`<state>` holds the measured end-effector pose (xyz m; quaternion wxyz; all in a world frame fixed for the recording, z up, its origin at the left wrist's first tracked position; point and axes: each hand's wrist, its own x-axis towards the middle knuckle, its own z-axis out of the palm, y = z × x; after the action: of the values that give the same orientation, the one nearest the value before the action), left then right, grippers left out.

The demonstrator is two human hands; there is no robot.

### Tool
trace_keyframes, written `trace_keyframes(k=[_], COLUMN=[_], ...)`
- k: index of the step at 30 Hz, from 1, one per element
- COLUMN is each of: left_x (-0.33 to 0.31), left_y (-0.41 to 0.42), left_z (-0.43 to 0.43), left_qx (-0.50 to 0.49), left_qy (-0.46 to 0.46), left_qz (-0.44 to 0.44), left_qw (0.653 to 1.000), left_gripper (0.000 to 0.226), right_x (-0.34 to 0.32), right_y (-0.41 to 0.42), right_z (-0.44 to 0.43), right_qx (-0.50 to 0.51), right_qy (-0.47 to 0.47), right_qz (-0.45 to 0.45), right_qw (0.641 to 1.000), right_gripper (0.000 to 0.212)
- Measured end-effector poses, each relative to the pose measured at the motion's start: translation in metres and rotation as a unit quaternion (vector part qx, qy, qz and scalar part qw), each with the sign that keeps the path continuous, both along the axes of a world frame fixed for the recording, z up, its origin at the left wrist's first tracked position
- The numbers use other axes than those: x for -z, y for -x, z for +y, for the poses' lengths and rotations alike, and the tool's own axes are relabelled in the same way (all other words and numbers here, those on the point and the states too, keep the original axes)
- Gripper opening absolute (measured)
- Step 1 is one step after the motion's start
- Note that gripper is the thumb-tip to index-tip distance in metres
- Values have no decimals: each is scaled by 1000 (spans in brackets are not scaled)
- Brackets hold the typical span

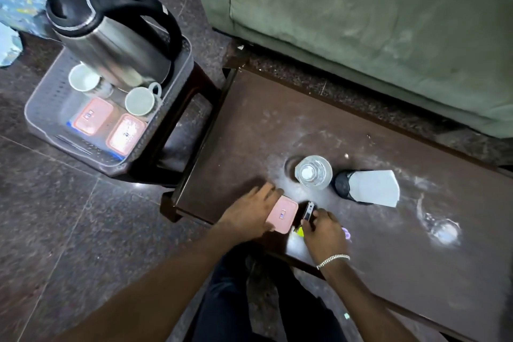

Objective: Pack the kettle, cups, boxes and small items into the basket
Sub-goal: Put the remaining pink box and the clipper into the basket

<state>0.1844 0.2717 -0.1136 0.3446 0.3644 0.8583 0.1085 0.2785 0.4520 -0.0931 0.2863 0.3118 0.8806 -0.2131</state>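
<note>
two hands on table, left point(249, 209) grasping pink box point(282, 216), right point(323, 230) grasping small item point(308, 211), bottle point(313, 172) near

**Dusty table, a few things left on it**

Here's the dark brown table point(374, 244), streaked with pale dust. Near its left edge lies a pink box point(283, 216), and just beside that a small dark item point(308, 211). Further in stands a clear glass bottle point(313, 172), a black holder with white paper point(366, 187) close on its right. Off the table's left corner, a stool point(191, 108) carries the grey basket point(44, 116).
</note>
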Motion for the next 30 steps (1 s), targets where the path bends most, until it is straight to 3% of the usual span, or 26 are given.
trace_keyframes(k=[6, 15, 21, 26, 30], left_x=[9, 1, -48, -99, -137], left_y=[-27, -25, 22, 91, 142], left_z=[24, 11, -57, -145, -223], left_qx=[-12, -62, -117, -129, -177], left_qy=[46, 22, -43, -70, -30], left_qz=[-31, -40, 9, 86, 124], left_qw=[998, 997, 992, 985, 976], left_gripper=[114, 101, 95, 84, 95], right_x=[17, 19, -14, -53, -76], right_y=[11, 16, 37, 94, 153], right_z=[-2, -10, -47, -104, -160], right_qx=[31, 10, 83, 76, 64], right_qy=[9, -4, 120, 220, 288], right_qz=[-28, -45, 43, 96, 150], right_qw=[999, 999, 988, 968, 944], right_gripper=[36, 25, 4, 32, 4])
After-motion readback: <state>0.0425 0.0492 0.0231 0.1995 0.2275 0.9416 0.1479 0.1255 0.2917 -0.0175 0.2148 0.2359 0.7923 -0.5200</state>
